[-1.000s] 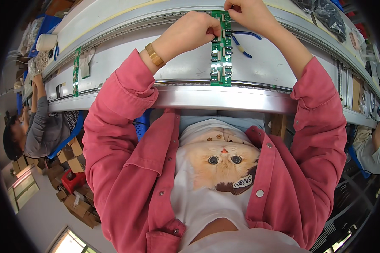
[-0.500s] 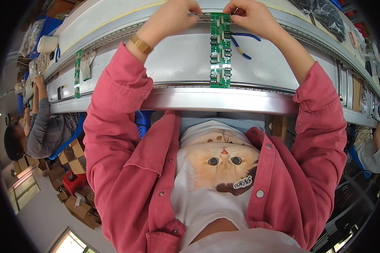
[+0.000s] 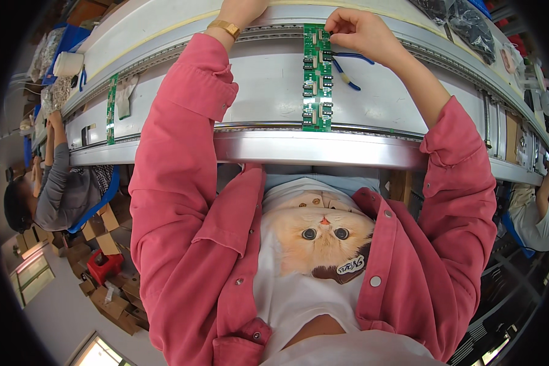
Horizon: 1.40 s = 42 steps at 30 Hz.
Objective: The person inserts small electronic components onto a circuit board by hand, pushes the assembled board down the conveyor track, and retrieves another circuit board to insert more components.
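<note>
A long green circuit board (image 3: 318, 91) with black and pale components spans the two rails of the line in front of me. At its far right corner my right hand (image 3: 365, 38) is closed in a pinch; whatever its fingertips hold is too small to make out. My left hand (image 3: 243, 11) reaches past the far rail, left of the board, and its fingers are cut off by the upper edge of the picture. Blue-handled pliers (image 3: 349, 74) lie just right of the board, partly under my right hand.
A second green board (image 3: 111, 110) sits across the rails at the left, with a pale cloth (image 3: 125, 97) beside it. The metal front rail (image 3: 317, 146) runs before my body. Dark plastic bags (image 3: 471, 27) lie at the far right. Co-workers sit at both sides.
My left hand has left the board's far end and moved farther away, past the far rail. My right hand stays at the board's far corner, slightly lower in view.
</note>
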### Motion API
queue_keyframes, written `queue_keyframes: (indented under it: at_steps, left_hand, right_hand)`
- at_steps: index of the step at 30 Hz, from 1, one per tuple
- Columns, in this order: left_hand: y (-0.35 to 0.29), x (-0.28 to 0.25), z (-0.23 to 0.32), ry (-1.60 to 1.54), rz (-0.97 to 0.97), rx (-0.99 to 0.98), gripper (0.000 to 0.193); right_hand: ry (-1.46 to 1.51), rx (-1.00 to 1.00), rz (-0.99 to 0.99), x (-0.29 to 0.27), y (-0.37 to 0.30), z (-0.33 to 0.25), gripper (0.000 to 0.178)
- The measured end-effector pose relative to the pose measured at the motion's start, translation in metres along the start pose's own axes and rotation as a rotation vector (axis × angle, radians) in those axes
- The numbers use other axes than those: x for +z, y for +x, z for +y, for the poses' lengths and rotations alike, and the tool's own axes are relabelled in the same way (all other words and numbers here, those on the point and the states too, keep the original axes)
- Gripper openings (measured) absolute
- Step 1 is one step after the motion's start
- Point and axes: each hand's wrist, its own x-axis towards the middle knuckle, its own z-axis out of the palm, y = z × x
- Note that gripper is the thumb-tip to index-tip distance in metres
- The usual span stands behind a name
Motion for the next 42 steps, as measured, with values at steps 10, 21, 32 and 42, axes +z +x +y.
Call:
queue_keyframes:
  at_steps: [10,21,32,42]
  left_hand:
    - [-0.008,-0.009,-0.002,0.017,-0.034,0.036,0.014]
    - [-0.102,-0.067,0.089,-0.439,-0.004,0.299,0.017]
    - [-0.114,-0.064,0.089,-0.452,-0.152,0.243,0.022]
    - [-0.111,-0.06,0.087,-0.358,-0.091,0.303,0.021]
  right_hand:
    - [-0.148,0.085,-0.064,-0.007,0.003,-0.013,0.02]
    - [-0.096,0.107,-0.006,-0.003,0.005,-0.019,0.019]
    - [-0.254,0.081,-0.054,-0.002,0.009,-0.017,0.017]
    - [-0.422,-0.075,0.064,0.005,0.002,-0.004,0.016]
